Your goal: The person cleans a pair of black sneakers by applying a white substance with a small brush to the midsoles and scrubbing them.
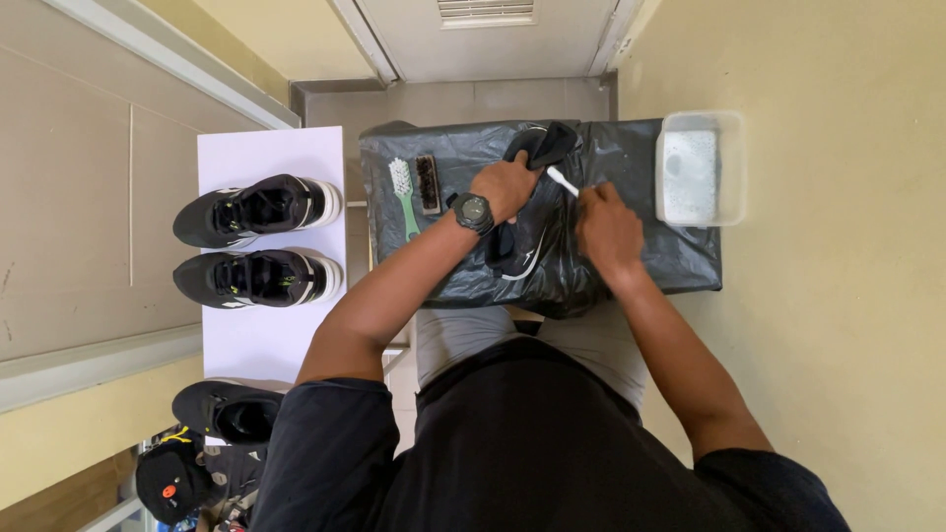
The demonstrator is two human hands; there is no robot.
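Black plastic sheet [631, 158]: left hand [505, 185] fingers clamp one black shoe [527, 227], right hand [606, 225] fingers grip one white brush [563, 180].

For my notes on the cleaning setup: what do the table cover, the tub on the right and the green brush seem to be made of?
Table cover: thin black plastic sheet, probably a bin bag; it is glossy and wrinkled.
Tub: translucent, whitish plastic, with pale foamy liquid showing inside.
Green brush: moulded plastic handle with a matte look; the white bristles are likely synthetic, though too small to confirm.
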